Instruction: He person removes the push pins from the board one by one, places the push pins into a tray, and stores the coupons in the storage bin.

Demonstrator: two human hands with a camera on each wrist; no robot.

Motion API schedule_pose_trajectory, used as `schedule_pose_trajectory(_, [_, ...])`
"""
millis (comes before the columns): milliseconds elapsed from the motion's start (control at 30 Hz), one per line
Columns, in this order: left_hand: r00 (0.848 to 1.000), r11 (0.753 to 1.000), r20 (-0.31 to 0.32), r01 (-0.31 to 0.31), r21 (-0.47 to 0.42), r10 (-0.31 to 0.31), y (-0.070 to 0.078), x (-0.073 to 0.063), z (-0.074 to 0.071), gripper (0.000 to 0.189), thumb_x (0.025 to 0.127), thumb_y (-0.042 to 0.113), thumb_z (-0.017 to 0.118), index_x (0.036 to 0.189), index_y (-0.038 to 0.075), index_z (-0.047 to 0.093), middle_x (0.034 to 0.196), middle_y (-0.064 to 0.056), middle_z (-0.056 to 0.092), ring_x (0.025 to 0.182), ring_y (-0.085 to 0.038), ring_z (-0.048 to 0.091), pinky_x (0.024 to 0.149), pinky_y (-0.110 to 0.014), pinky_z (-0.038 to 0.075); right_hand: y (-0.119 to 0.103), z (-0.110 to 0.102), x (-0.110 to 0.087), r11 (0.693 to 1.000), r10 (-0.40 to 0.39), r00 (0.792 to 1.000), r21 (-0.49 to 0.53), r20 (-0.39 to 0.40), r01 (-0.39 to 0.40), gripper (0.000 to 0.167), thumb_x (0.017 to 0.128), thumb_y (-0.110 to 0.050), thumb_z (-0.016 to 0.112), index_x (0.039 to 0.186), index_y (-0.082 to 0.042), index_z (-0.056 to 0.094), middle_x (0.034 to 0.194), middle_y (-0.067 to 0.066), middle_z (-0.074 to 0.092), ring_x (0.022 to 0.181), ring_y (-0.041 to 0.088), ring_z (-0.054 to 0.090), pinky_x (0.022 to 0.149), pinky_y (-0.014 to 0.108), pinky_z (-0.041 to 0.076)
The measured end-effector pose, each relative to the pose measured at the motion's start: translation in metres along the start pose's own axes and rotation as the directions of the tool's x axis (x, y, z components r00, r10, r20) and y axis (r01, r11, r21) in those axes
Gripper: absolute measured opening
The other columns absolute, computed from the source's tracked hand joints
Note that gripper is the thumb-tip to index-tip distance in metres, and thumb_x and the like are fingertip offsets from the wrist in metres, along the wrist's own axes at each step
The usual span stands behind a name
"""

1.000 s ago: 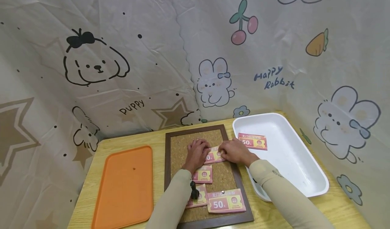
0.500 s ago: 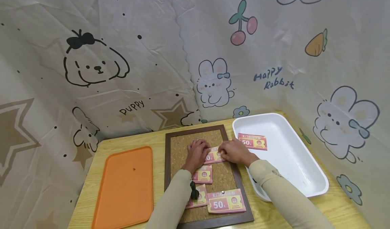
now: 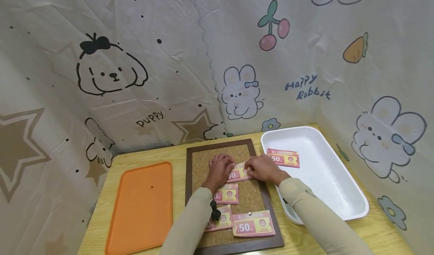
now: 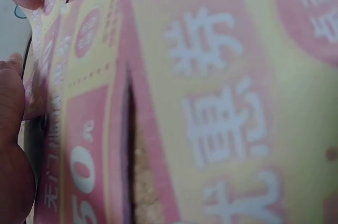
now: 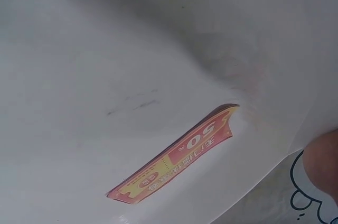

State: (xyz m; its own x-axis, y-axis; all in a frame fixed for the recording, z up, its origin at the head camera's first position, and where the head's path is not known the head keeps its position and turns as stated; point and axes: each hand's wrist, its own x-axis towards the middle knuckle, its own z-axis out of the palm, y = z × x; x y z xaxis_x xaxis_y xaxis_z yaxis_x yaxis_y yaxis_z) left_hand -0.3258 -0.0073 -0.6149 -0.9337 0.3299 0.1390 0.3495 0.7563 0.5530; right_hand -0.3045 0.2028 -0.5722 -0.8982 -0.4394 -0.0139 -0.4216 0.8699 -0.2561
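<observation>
Both hands are at a pink and yellow paper coupon [image 3: 237, 175] on the upper part of the cork board [image 3: 203, 164]. My left hand [image 3: 218, 170] holds its left end with bent fingers, the fingertips partly hidden. At the right end my right hand [image 3: 265, 168] pinches the coupon; whether a pin is under the fingers cannot be seen. Just below lies another coupon [image 3: 227, 194], and lower down a coupon [image 3: 222, 219] partly behind the left sleeve. A coupon [image 3: 252, 228] at bottom right bears a small silver pin [image 3: 250, 213] at its top edge.
A white tub [image 3: 325, 187] stands on the right, with a red coupon [image 5: 177, 155] inside near its wall. On the left lies an orange tray [image 3: 142, 209] with a tiny dark object [image 3: 152, 187] on it. A printed curtain [image 3: 183, 59] hangs behind the wooden table [image 3: 112, 172].
The head view has shifted slightly, so everything appears a little to the right. Both hands stay at the same coupon, with almost no movement.
</observation>
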Motion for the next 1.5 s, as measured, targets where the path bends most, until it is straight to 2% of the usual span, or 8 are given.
schedule_pose_trajectory(267, [1.0, 1.0, -0.005, -0.013, 0.009, 0.013, 0.002, 0.003, -0.013, 0.016, 0.098, 0.033, 0.055, 0.105, 0.025, 0.067, 0.126, 0.002, 0.06, 0.119, -0.019, 0.048, 0.097, -0.043, 0.031, -0.002, -0.003, 0.001, 0.998, 0.027, 0.999, 0.048, -0.018, -0.026, 0.02, 0.085, -0.029, 0.07, 0.102, -0.019, 0.074, 0.097, -0.003, 0.069, 0.074, 0.011, 0.053, 0.073, 0.032, 0.044])
schedule_pose_trajectory(500, [0.999, 0.999, -0.013, -0.037, -0.033, 0.036, 0.001, 0.002, -0.022, 0.017, 0.098, 0.03, 0.056, 0.106, 0.021, 0.068, 0.127, 0.0, 0.059, 0.125, -0.021, 0.048, 0.103, -0.046, 0.032, -0.002, -0.005, 0.001, 0.994, 0.05, 0.998, 0.097, -0.026, -0.048, 0.021, 0.085, -0.03, 0.07, 0.104, -0.02, 0.073, 0.098, -0.004, 0.069, 0.076, 0.009, 0.054, 0.075, 0.032, 0.047])
schedule_pose_trajectory(633, [0.999, 0.997, -0.029, -0.046, -0.055, 0.044, 0.0, 0.001, -0.026, 0.017, 0.097, 0.027, 0.057, 0.107, 0.019, 0.068, 0.127, -0.001, 0.06, 0.125, -0.021, 0.05, 0.109, -0.047, 0.031, -0.003, -0.007, 0.0, 0.986, 0.067, 0.997, 0.155, -0.039, -0.06, 0.019, 0.086, -0.027, 0.07, 0.103, -0.02, 0.073, 0.089, -0.006, 0.066, 0.073, 0.009, 0.052, 0.071, 0.03, 0.046])
schedule_pose_trajectory(800, [0.999, 0.998, -0.027, -0.021, -0.058, 0.02, -0.002, 0.002, -0.031, 0.018, 0.098, 0.028, 0.055, 0.107, 0.019, 0.067, 0.125, 0.001, 0.06, 0.123, -0.02, 0.051, 0.11, -0.047, 0.032, -0.005, -0.011, 0.0, 0.969, 0.093, 0.995, 0.232, -0.019, -0.086, 0.019, 0.087, -0.026, 0.07, 0.104, -0.019, 0.073, 0.082, -0.007, 0.061, 0.072, 0.01, 0.052, 0.068, 0.029, 0.044])
schedule_pose_trajectory(967, [0.998, 0.998, -0.052, -0.026, -0.064, 0.023, -0.005, 0.001, -0.036, 0.017, 0.097, 0.025, 0.056, 0.108, 0.019, 0.066, 0.125, -0.001, 0.062, 0.121, -0.021, 0.053, 0.108, -0.047, 0.034, -0.005, -0.012, -0.001, 0.957, 0.118, 0.993, 0.268, -0.006, -0.112, 0.02, 0.088, -0.027, 0.069, 0.106, -0.02, 0.072, 0.084, -0.007, 0.06, 0.075, 0.01, 0.052, 0.069, 0.029, 0.044])
schedule_pose_trajectory(1200, [0.994, 0.996, -0.08, -0.076, -0.056, 0.072, -0.009, -0.002, -0.045, 0.018, 0.096, 0.021, 0.057, 0.11, 0.016, 0.067, 0.117, -0.003, 0.063, 0.115, -0.023, 0.055, 0.102, -0.045, 0.038, -0.005, -0.013, -0.003, 0.945, 0.104, 0.993, 0.317, -0.051, -0.082, 0.02, 0.086, -0.026, 0.07, 0.105, -0.018, 0.072, 0.085, -0.004, 0.061, 0.075, 0.01, 0.052, 0.068, 0.029, 0.044])
schedule_pose_trajectory(1500, [0.996, 0.998, -0.08, -0.037, -0.052, 0.033, -0.011, -0.005, -0.053, 0.019, 0.097, 0.025, 0.056, 0.111, 0.017, 0.067, 0.12, -0.002, 0.063, 0.111, -0.022, 0.053, 0.101, -0.044, 0.038, -0.009, -0.013, 0.0, 0.928, 0.116, 0.992, 0.363, -0.051, -0.09, 0.022, 0.087, -0.026, 0.069, 0.107, -0.017, 0.072, 0.085, -0.004, 0.06, 0.076, 0.011, 0.052, 0.068, 0.028, 0.043])
